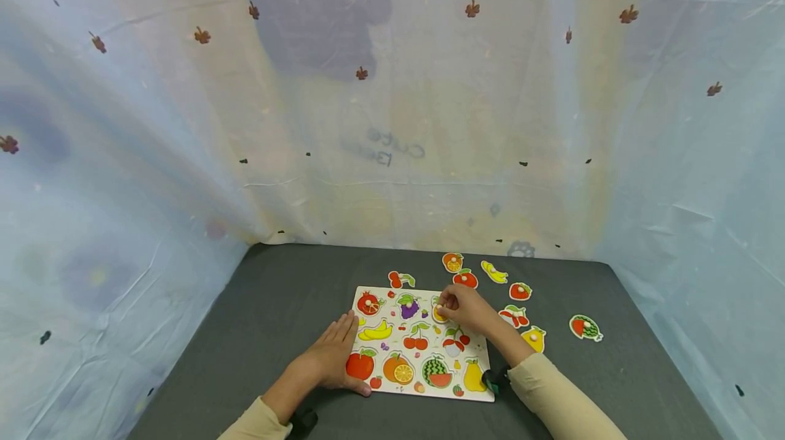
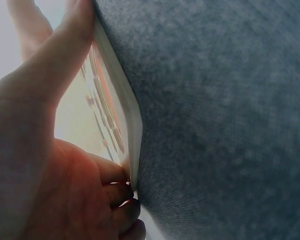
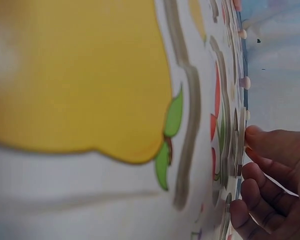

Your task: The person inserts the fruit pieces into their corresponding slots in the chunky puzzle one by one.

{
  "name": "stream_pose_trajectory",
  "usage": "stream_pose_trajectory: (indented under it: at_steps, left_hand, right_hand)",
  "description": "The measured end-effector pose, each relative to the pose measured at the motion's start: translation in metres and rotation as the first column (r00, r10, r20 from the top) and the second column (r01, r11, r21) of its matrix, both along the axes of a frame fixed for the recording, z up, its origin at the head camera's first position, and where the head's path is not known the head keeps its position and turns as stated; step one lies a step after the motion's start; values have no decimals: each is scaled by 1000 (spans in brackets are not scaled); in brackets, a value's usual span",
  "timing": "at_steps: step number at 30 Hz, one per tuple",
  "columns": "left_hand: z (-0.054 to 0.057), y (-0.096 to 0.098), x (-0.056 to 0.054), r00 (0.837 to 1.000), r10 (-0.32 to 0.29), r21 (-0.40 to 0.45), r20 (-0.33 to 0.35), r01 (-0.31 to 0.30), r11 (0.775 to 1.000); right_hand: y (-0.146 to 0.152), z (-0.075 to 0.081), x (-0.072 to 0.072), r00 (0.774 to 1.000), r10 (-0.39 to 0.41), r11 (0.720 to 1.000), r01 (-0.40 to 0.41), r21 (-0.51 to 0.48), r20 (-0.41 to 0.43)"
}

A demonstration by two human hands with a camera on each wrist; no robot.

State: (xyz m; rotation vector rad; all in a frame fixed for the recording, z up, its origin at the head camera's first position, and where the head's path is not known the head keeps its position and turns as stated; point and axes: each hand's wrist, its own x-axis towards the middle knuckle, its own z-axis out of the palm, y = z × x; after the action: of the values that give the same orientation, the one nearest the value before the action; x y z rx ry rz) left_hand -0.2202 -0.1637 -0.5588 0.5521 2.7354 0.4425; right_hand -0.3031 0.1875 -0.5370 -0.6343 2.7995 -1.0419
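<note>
A white fruit puzzle board (image 1: 392,384) lies on the dark table, with printed fruit shapes across it. My left hand (image 1: 331,355) rests along its left edge, fingers extended and thumb at the near corner; the left wrist view shows fingertips at the board's rim (image 2: 135,120). At the top right of the board, my right hand (image 1: 466,307) pinches a yellow fruit piece (image 1: 439,312), partly hidden by the fingers. Beside it in the top row sit a grape piece (image 1: 407,306) and a pomegranate piece (image 1: 368,304). The printed pear (image 3: 90,75) fills much of the right wrist view.
Loose pieces lie beyond and right of the board: cherries (image 1: 396,280), orange (image 1: 452,262), a red fruit (image 1: 465,278), bananas (image 1: 494,272), a strawberry-like piece (image 1: 520,291), another red piece (image 1: 518,317), a pear (image 1: 535,338) and watermelon (image 1: 585,327). A patterned curtain (image 1: 429,120) surrounds the table.
</note>
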Motion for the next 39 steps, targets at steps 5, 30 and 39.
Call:
stream_pose_trajectory:
  at_steps: [5, 30, 39]
  left_hand:
    - [2, 1, 0, 1000, 6, -4, 7, -6, 1000]
    - [5, 2, 2, 1000, -1, 2, 5, 1, 1000]
    - [22, 7, 8, 1000, 12, -38, 26, -11, 999]
  right_hand:
    - [0, -2, -1, 1000, 8, 1000, -8, 3, -2]
    - [-2, -1, -5, 1000, 23, 1000, -23, 16, -3]
    - [-1, -4, -7, 1000, 22, 999, -23, 22, 9]
